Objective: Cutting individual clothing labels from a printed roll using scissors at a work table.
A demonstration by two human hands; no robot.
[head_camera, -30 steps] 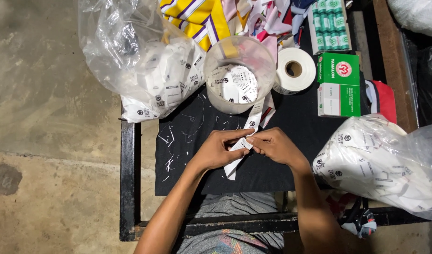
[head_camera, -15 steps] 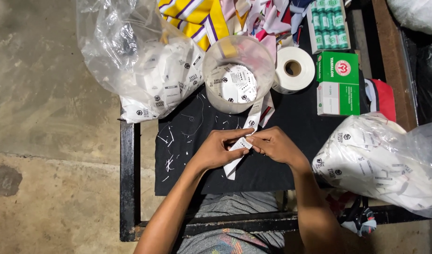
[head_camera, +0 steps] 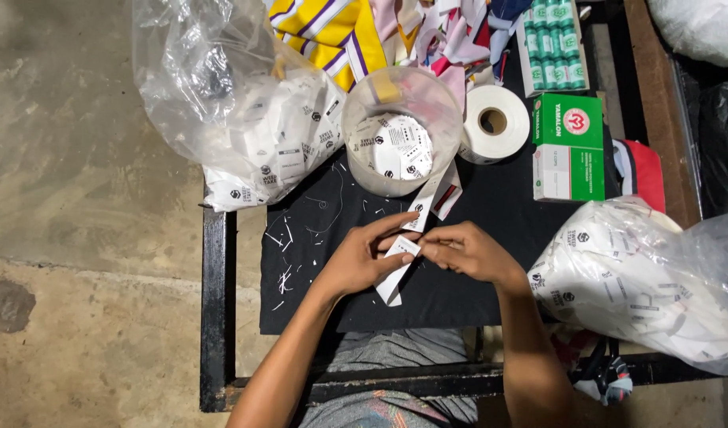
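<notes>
A narrow white label strip (head_camera: 401, 255) lies just below the middle of the frame, running on a slant from the clear plastic tub (head_camera: 401, 131) down toward the near edge of the black cloth (head_camera: 459, 293); it looks held at its middle so that one label can be folded or parted from the rest while the free ends trail on the cloth. The left hand (head_camera: 356, 257) comes in from the lower left, its fingers closed narrowly, thumb and forefinger pinching the strip. The right hand (head_camera: 468, 252) meets it from the right, fingers likewise drawn together and gripping the same strip right beside the left fingertips, so the two hands almost touch. The tub, above the hands, holds a heap of loose white labels. To its right stand a roll of white tape (head_camera: 497, 120) and a green and white box (head_camera: 568, 147). A clear bag of labels (head_camera: 245, 119) fills the upper left, and another bag (head_camera: 641, 293) sits at the right edge. White thread scraps (head_camera: 289, 238) are scattered on the cloth left of the hands.
</notes>
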